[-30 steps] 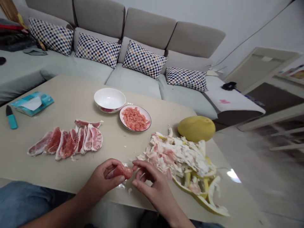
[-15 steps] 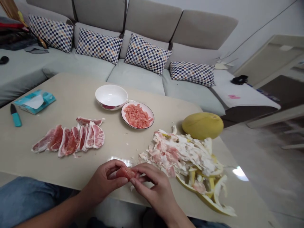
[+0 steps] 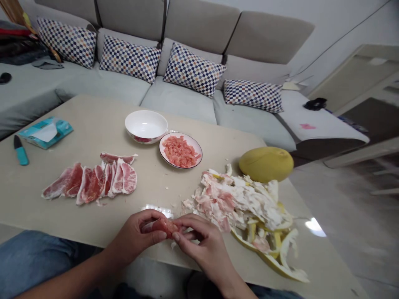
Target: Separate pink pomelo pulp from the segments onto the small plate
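Between my two hands, above the near table edge, is a red pomelo segment. My left hand wraps round its left end, thumb along the front. At its right end, my right hand pinches with thumb and forefinger. To the left lie several pomelo segments in a row, partly covered in white membrane. A small plate beyond my hands holds a heap of peeled pink pulp. Beside my right hand spreads a pile of torn white and pink membrane over yellow rind.
A white bowl stands just left of the plate. At the right edge sits a whole yellow pomelo. A turquoise-handled knife and a tissue pack lie at the far left. A sofa runs behind the table.
The segment has turned slightly in my fingers, and more of its left part shows inside my left hand. Both hands stay almost in place.
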